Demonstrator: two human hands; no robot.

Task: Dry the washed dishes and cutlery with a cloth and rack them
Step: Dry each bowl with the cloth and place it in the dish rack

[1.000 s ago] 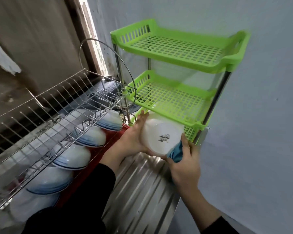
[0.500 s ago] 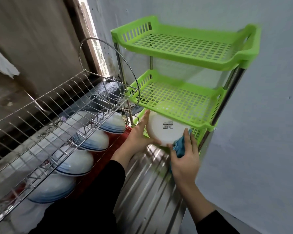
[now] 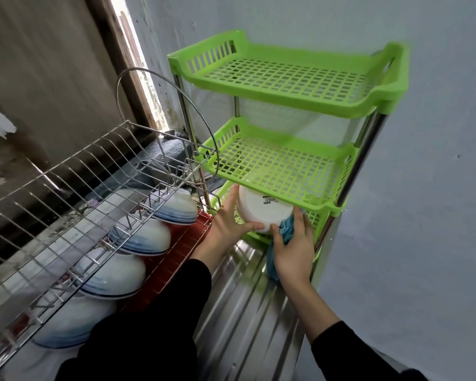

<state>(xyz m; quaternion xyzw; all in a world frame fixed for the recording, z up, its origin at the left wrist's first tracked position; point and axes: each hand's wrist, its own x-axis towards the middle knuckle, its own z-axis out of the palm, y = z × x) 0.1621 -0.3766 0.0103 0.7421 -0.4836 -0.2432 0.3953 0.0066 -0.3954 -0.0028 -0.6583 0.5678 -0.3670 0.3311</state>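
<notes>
As a white bowl (image 3: 261,213) tilts base-out at the lowest tier of a green plastic rack (image 3: 272,166), the left hand (image 3: 226,229) grips its rim with curled fingers. The right hand (image 3: 293,251) pinches a blue cloth (image 3: 287,228) against its lower edge, above the ribbed steel desk (image 3: 245,312).

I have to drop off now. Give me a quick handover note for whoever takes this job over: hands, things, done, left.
Left hand grips the white bowl, bottom up, at the lowest tier of the green shelf.
Right hand holds the blue cloth against the bowl's rim.
Done: striped bowls sit upside down in the wire rack.
Left: set this bowl down; no cutlery in view.
</notes>
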